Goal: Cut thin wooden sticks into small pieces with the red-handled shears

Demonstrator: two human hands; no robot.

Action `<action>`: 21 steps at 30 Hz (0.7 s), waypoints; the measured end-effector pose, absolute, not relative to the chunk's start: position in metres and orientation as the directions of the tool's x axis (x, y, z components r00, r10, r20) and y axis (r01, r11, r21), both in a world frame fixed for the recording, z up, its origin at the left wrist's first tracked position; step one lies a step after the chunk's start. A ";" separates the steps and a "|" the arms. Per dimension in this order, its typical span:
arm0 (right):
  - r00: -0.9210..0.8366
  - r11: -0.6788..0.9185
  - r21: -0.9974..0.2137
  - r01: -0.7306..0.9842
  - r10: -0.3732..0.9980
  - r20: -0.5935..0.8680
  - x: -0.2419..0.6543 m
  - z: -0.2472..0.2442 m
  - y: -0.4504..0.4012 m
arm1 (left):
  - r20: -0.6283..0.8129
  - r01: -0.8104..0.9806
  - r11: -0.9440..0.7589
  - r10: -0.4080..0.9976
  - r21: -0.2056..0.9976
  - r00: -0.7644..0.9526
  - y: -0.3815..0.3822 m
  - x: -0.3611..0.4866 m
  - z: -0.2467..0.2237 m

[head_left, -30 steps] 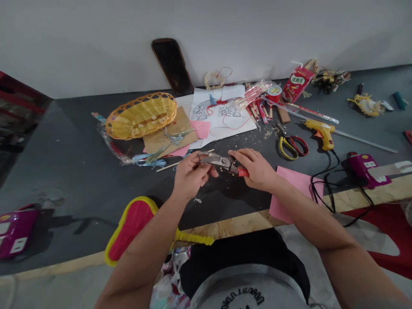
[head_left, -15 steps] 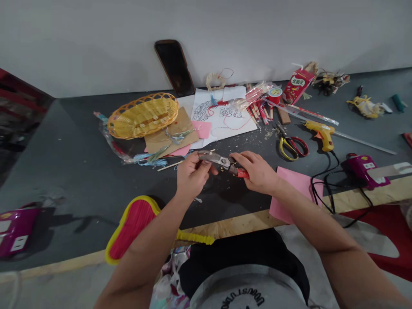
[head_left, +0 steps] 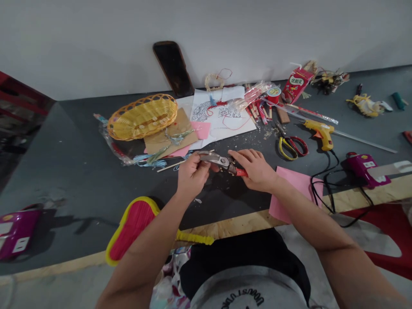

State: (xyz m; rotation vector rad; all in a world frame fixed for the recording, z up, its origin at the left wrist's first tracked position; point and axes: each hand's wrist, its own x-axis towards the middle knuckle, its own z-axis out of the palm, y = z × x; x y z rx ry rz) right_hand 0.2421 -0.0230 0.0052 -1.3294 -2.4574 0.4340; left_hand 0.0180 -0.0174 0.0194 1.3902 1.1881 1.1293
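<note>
Above the table in front of me, my right hand (head_left: 259, 171) is wrapped round the red-handled end of a pair of pruning shears (head_left: 222, 161). The metal head points left, towards my left hand (head_left: 193, 174). Those left fingers are pinched together at the tip of the blades; what lies between them is mostly hidden, though a tiny pale end shows above the blade. Beneath the shears, small pale chips are scattered on the dark tabletop (head_left: 222, 201). A thin wooden stick (head_left: 170, 166) lies just left of my left hand.
A yellow woven basket (head_left: 143, 116) and printed paper (head_left: 231, 124) lie behind my hands. To the right are scissors (head_left: 291, 146), a yellow glue gun (head_left: 320, 131) and pink paper (head_left: 294, 184). A red-and-yellow paddle shape (head_left: 138, 225) rests by my left forearm. A phone (head_left: 174, 68) leans on the wall.
Both hands stay at nearly the same spot with the shears between them. The view has shifted very slightly; nothing was let go or taken up.
</note>
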 end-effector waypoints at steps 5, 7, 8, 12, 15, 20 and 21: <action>-0.562 0.574 -0.439 0.691 0.809 0.173 0.247 0.002 -0.019 | -0.055 -0.013 0.057 0.990 0.998 0.131 -0.017 0.019 0.023; -0.581 0.594 -0.456 0.662 0.792 0.189 0.249 0.002 -0.017 | -0.124 -0.073 0.137 0.979 0.988 0.160 -0.015 0.020 0.026; -0.589 0.602 -0.465 0.649 0.785 0.194 0.250 0.002 -0.017 | -0.161 -0.103 0.182 0.970 0.978 0.184 -0.015 0.020 0.028; -0.608 0.609 -0.507 0.610 0.770 0.194 0.251 0.000 -0.015 | -0.252 -0.214 0.325 0.917 0.921 0.309 -0.013 0.019 0.035; -0.610 0.608 -0.516 0.604 0.769 0.193 0.251 0.000 -0.015 | -0.259 -0.262 0.370 0.890 0.891 0.375 -0.014 0.015 0.038; -0.580 0.593 -0.468 0.655 0.792 0.192 0.248 0.005 -0.018 | -0.255 -0.249 0.351 0.902 0.903 0.347 -0.014 0.016 0.036; -0.566 0.579 -0.460 0.673 0.803 0.184 0.247 0.007 -0.019 | -0.244 -0.225 0.317 0.921 0.921 0.303 -0.013 0.017 0.034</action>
